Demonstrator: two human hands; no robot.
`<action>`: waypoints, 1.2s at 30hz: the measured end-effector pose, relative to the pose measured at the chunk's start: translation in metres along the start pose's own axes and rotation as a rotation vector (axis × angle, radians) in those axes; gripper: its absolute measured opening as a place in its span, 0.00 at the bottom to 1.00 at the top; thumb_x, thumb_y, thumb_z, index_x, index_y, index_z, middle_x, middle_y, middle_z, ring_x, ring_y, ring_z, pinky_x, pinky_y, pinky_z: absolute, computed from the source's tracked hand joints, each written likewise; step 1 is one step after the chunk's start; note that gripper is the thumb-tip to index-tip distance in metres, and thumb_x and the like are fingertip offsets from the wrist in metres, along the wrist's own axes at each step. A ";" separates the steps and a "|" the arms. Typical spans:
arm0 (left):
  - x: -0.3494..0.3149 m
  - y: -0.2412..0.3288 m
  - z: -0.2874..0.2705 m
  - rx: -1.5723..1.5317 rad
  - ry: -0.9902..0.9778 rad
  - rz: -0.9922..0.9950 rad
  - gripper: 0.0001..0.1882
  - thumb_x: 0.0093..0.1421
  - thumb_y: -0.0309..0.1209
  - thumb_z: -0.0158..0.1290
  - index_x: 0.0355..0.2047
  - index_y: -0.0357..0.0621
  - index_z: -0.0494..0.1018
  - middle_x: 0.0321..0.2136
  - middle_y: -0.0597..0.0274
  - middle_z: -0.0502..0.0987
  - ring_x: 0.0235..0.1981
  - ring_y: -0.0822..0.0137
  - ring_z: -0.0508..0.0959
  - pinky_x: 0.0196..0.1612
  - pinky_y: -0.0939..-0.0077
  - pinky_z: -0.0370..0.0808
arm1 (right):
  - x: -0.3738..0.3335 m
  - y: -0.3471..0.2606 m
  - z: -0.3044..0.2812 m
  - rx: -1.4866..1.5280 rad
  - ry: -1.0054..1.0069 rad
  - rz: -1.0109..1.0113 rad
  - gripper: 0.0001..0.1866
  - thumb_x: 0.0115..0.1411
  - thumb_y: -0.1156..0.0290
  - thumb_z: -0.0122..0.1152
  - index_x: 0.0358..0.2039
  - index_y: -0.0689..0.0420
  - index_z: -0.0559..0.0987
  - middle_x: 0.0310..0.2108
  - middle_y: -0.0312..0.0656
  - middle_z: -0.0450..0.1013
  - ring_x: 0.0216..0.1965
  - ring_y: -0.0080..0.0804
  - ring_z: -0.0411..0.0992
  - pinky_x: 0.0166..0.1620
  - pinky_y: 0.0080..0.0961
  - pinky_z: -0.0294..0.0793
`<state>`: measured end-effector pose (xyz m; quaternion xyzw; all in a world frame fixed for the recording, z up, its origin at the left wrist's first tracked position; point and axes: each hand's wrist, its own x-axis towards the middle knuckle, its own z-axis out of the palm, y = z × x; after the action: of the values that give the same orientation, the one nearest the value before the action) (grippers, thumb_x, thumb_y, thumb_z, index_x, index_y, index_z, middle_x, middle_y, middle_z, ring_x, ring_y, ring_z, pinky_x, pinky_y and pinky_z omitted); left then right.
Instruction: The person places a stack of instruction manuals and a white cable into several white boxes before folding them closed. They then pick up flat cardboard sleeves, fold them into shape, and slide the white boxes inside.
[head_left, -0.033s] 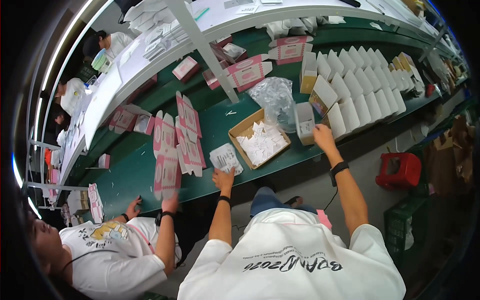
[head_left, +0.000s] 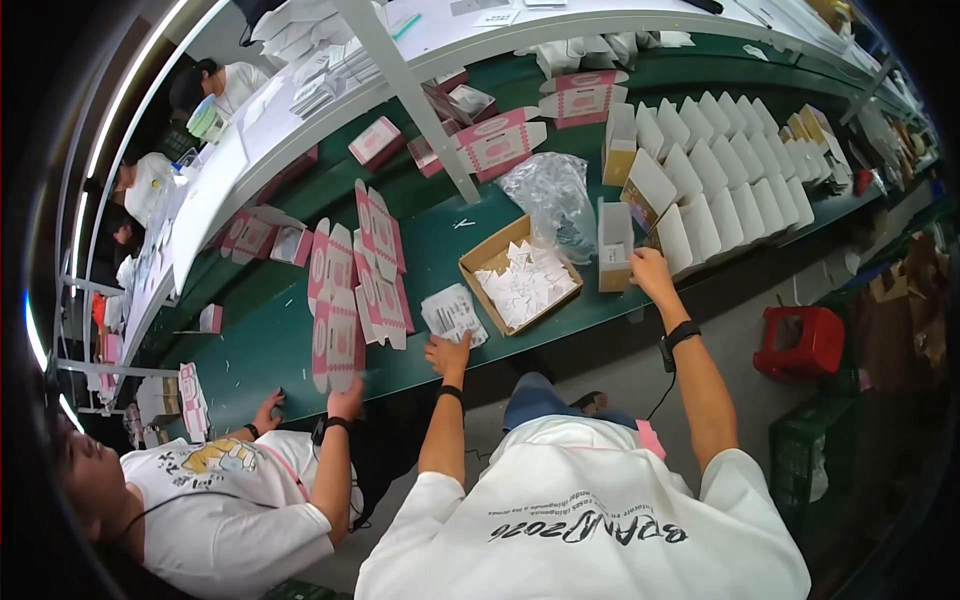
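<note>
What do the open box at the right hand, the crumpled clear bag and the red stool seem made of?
Open box: likely matte cardboard, thin straight walls. Crumpled bag: glossy plastic film, wrinkled, see-through. Red stool: probably smooth moulded plastic, rounded corners.

Flat white packets (head_left: 453,312), an open brown cardboard box (head_left: 497,248) and clear crumpled plastic (head_left: 547,195) are carried by a green bench (head_left: 430,245).

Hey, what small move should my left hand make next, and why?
Probably close your left hand on the white packets: its fingers rest at their near edge, while your right hand is at the narrow box's near right corner.
</note>
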<state>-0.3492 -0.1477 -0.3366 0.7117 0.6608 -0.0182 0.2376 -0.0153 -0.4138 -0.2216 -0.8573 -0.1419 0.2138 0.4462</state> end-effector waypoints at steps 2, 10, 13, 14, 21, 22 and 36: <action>0.001 0.009 -0.003 0.030 -0.006 -0.032 0.51 0.44 0.54 0.65 0.59 0.37 0.56 0.57 0.40 0.59 0.58 0.42 0.60 0.54 0.46 0.66 | 0.000 0.012 -0.007 0.113 -0.021 0.043 0.19 0.59 0.65 0.55 0.44 0.68 0.74 0.32 0.53 0.76 0.32 0.43 0.77 0.37 0.34 0.77; 0.037 0.007 -0.013 0.103 -0.121 0.075 0.59 0.38 0.53 0.68 0.64 0.38 0.50 0.60 0.41 0.56 0.62 0.40 0.56 0.59 0.46 0.61 | -0.061 0.050 -0.009 0.657 0.141 0.154 0.14 0.63 0.67 0.52 0.45 0.62 0.76 0.34 0.41 0.77 0.33 0.26 0.75 0.34 0.21 0.75; 0.076 0.005 -0.027 0.079 -0.057 0.423 0.61 0.33 0.47 0.71 0.64 0.38 0.51 0.61 0.44 0.56 0.62 0.42 0.56 0.61 0.50 0.60 | -0.106 0.071 0.001 0.575 0.027 0.278 0.11 0.64 0.69 0.51 0.42 0.61 0.77 0.33 0.40 0.77 0.30 0.21 0.74 0.31 0.17 0.73; 0.090 0.006 -0.031 0.052 -0.059 0.611 0.62 0.31 0.44 0.72 0.64 0.39 0.51 0.61 0.47 0.56 0.62 0.43 0.55 0.62 0.52 0.59 | -0.118 0.079 0.008 0.547 -0.056 0.302 0.11 0.64 0.69 0.50 0.42 0.60 0.77 0.33 0.40 0.77 0.30 0.21 0.74 0.31 0.17 0.73; 0.109 0.033 -0.041 0.349 -0.333 0.705 0.56 0.29 0.38 0.72 0.61 0.45 0.56 0.56 0.54 0.60 0.59 0.47 0.59 0.56 0.50 0.65 | -0.144 0.083 0.073 0.478 -0.289 0.514 0.11 0.65 0.68 0.50 0.41 0.61 0.77 0.33 0.40 0.77 0.31 0.23 0.74 0.32 0.18 0.73; 0.102 0.040 -0.042 0.377 -0.346 0.730 0.54 0.30 0.37 0.72 0.60 0.46 0.57 0.55 0.55 0.61 0.58 0.48 0.60 0.54 0.49 0.67 | -0.144 0.079 0.079 0.479 -0.269 0.525 0.11 0.65 0.68 0.50 0.41 0.61 0.77 0.33 0.40 0.77 0.31 0.23 0.74 0.32 0.18 0.73; 0.073 0.025 -0.056 0.179 -0.143 0.941 0.41 0.41 0.31 0.67 0.56 0.41 0.62 0.49 0.53 0.66 0.51 0.49 0.66 0.51 0.55 0.68 | -0.136 0.118 0.058 0.272 -0.148 0.513 0.12 0.63 0.70 0.47 0.42 0.61 0.76 0.32 0.41 0.77 0.31 0.26 0.75 0.33 0.21 0.74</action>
<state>-0.3325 -0.0598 -0.3041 0.9480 0.2448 -0.0144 0.2027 -0.1559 -0.4981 -0.3158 -0.7796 0.0772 0.3987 0.4768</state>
